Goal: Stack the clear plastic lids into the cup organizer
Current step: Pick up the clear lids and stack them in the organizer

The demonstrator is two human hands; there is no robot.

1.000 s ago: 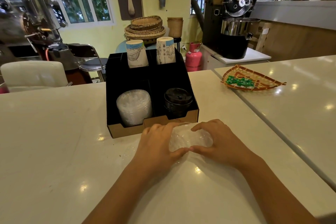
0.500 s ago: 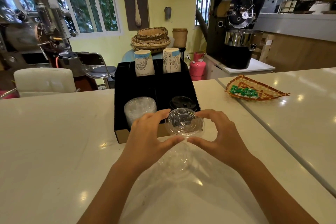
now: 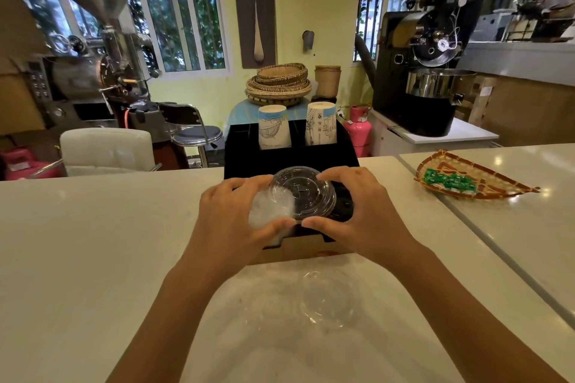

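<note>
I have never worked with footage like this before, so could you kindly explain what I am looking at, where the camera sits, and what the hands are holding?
No machine here: a head-worn camera looks down at a person's two bare hands. The left hand and right hand together hold a clear plastic lid above the black cup organizer on the white counter. The organizer's back slots hold paper cups. More clear lids lie on the counter nearer the person. A woven tray sits to the right.
</note>
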